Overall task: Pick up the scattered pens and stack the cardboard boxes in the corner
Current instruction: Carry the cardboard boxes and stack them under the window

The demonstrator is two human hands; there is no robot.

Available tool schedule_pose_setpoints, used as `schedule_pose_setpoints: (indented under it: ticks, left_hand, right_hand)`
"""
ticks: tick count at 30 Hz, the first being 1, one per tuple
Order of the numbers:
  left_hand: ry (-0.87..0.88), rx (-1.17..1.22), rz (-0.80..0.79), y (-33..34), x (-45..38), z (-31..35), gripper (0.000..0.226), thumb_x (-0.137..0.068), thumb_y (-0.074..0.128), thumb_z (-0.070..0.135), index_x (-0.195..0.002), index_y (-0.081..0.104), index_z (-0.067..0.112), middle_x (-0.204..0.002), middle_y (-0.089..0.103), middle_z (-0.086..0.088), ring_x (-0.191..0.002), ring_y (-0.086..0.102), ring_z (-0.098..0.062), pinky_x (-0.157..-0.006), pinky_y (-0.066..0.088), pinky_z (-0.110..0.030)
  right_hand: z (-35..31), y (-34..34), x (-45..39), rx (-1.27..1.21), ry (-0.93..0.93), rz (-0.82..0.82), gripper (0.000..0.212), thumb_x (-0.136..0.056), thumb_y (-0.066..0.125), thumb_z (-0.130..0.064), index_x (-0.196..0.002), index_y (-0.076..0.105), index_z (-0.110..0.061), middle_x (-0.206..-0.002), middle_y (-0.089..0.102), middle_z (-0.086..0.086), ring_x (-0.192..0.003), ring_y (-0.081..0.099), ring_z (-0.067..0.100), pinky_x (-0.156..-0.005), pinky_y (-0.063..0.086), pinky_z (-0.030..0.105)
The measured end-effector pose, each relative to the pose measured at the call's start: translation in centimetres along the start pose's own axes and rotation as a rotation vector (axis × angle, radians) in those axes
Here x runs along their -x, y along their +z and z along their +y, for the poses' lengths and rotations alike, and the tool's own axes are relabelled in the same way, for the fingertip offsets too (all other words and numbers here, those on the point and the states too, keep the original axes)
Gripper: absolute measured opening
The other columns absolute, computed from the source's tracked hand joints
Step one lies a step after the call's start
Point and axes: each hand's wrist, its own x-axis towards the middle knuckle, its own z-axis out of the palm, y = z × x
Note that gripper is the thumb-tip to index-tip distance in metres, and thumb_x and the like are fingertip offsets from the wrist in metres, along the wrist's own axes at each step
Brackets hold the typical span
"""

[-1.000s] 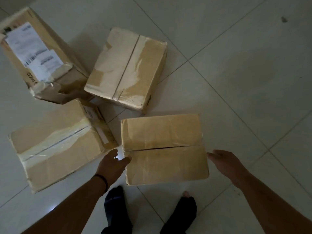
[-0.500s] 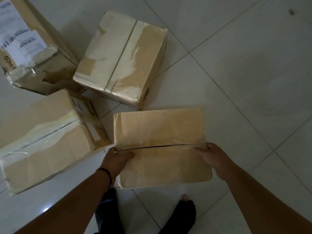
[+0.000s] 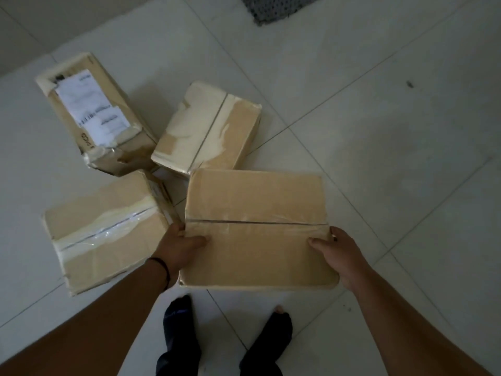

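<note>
A taped cardboard box (image 3: 257,202) is lifted off the floor between my two hands. My left hand (image 3: 179,246) grips its left edge with the thumb on top. My right hand (image 3: 340,253) grips its right edge the same way. Three more cardboard boxes lie on the white tiles: a large taped box (image 3: 105,232) at the left, a box with a white shipping label (image 3: 92,112) at the back left, and a torn-tape box (image 3: 208,126) behind the held one. No pens show in this view.
A dark mesh mat (image 3: 273,6) lies at the top edge. My feet in dark trousers (image 3: 225,335) stand just below the held box. A wall base runs along the upper left. Bare tile floor (image 3: 393,118) spreads to the right.
Both hands closed on the sides of the near box and raised it off the floor. The view pulled back, so the other boxes look farther away.
</note>
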Motion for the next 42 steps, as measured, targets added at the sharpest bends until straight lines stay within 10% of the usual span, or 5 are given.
schedule_pose_setpoints:
  ticks: [17, 21, 27, 35, 42]
  left_hand:
    - [0.486, -0.026, -0.196, -7.4, 28.8, 27.4, 0.017, -0.088, 0.062, 0.018, -0.105, 0.062, 0.018, -0.110, 0.068, -0.011, -0.096, 0.065, -0.029, -0.084, 0.054, -0.043]
    - [0.647, -0.008, -0.159, -8.9, 35.8, 32.0, 0.045, -0.083, 0.068, 0.026, -0.123, 0.050, 0.020, -0.111, 0.062, -0.003, -0.097, 0.063, -0.026, -0.083, 0.054, -0.044]
    - [0.854, 0.040, -0.400, -10.6, 45.1, 36.9, 0.047, -0.076, 0.064, 0.034, -0.121, 0.059, 0.021, -0.110, 0.071, -0.008, -0.092, 0.069, -0.027, -0.071, 0.055, -0.035]
    - [0.947, 0.103, -0.533, -8.4, 52.7, 41.3, 0.034, -0.092, 0.045, 0.024, -0.122, 0.059, 0.029, -0.113, 0.068, -0.006, -0.100, 0.061, -0.032, -0.088, 0.048, -0.047]
    - [0.966, 0.073, -0.654, -1.4, 57.6, 43.8, 0.026, -0.094, 0.041, 0.022, -0.103, 0.064, 0.030, -0.086, 0.073, 0.000, -0.081, 0.063, -0.026, -0.073, 0.050, -0.039]
  right_hand:
    - [-20.4, -19.9, 28.2, -0.239, -0.480, 0.208, 0.045, -0.083, 0.069, -0.028, -0.126, 0.058, -0.021, -0.113, 0.066, 0.004, -0.098, 0.063, 0.022, -0.088, 0.052, 0.038]
    - [-23.6, -24.1, 35.2, -0.349, -0.578, 0.206, 0.045, -0.085, 0.067, -0.030, -0.128, 0.056, -0.026, -0.116, 0.064, -0.001, -0.104, 0.061, 0.022, -0.094, 0.051, 0.045]
    - [-25.9, -29.4, 44.8, -0.626, -0.739, 0.125, 0.018, -0.092, 0.056, -0.021, -0.106, 0.066, -0.026, -0.108, 0.071, -0.002, -0.098, 0.066, 0.016, -0.075, 0.051, 0.029]
    - [-25.5, -34.0, 51.9, -0.833, -0.830, 0.206, 0.031, -0.092, 0.049, -0.019, -0.118, 0.063, -0.029, -0.113, 0.071, -0.002, -0.106, 0.065, 0.021, -0.091, 0.050, 0.039]
    - [-22.0, -39.5, 53.9, -0.899, -0.841, 0.344, 0.027, -0.093, 0.047, -0.020, -0.108, 0.066, -0.033, -0.109, 0.072, -0.003, -0.104, 0.064, 0.021, -0.088, 0.050, 0.037]
